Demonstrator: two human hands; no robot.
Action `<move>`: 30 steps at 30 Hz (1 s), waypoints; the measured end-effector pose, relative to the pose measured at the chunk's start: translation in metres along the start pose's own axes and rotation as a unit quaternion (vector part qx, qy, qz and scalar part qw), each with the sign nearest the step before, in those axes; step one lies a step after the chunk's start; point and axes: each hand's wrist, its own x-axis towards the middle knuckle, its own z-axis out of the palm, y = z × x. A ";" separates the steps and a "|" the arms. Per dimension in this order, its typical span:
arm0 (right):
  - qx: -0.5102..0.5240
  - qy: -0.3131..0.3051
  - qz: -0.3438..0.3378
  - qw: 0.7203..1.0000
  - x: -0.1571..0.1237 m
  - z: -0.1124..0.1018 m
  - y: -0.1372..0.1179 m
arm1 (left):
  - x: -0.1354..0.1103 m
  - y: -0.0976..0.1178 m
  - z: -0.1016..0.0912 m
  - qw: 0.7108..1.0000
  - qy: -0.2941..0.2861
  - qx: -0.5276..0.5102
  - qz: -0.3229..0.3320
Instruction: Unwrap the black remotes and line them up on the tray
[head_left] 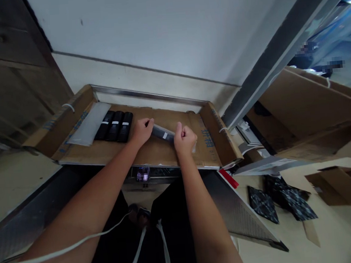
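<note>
On a brown cardboard tray (pixel 177 155), a black packet with a white label (pixel 163 134) lies between my two hands. My left hand (pixel 142 132) is curled at its near-left end, and my right hand (pixel 184 139) is closed in a fist over its other end. Further left on the cardboard, three black packets with white bands (pixel 113 127) lie side by side, next to a translucent white sheet (pixel 89 124). A strip of something pale shows under my right hand.
Black patterned bags (pixel 290 199) lie on a pale surface at the lower right, near a red strip (pixel 227 178) and an open cardboard box (pixel 340 185). A large cardboard box (pixel 310 108) stands at the right. A white wall (pixel 155 27) rises behind the tray, with dark cabinets (pixel 10 39) at the left.
</note>
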 end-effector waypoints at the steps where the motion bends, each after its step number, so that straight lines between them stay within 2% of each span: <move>1: -0.024 -0.015 -0.043 0.999 -0.006 -0.001 -0.001 | 0.000 0.000 0.000 1.000 0.006 0.000 0.000; 3: -0.062 -0.054 -0.121 0.989 -0.011 -0.002 -0.005 | 0.000 -0.001 -0.001 1.000 0.021 -0.003 -0.001; 5: -0.093 -0.102 -0.172 0.975 -0.013 -0.001 -0.009 | 0.000 -0.002 -0.001 0.999 0.035 -0.008 -0.001; 7: -0.119 -0.150 -0.189 0.963 -0.012 0.002 -0.010 | -0.001 -0.004 0.000 0.999 0.041 -0.015 -0.005; 10: -0.152 -0.197 -0.173 0.953 -0.012 0.007 -0.007 | -0.003 -0.004 0.001 0.999 0.028 -0.030 -0.014; 16: -0.231 -0.188 -0.128 0.946 -0.014 0.009 -0.005 | -0.009 0.004 -0.001 0.991 0.013 -0.115 -0.065; 22: -0.261 -0.193 -0.130 0.937 -0.014 0.006 -0.008 | -0.015 0.014 -0.007 0.997 0.002 -0.074 -0.030; 26: -0.260 -0.201 -0.122 0.937 -0.014 0.004 -0.009 | -0.015 0.011 -0.007 0.999 0.011 -0.045 -0.005; 30: -0.261 -0.199 -0.115 0.938 -0.013 0.004 -0.008 | -0.014 0.008 -0.007 0.999 0.024 -0.031 -0.012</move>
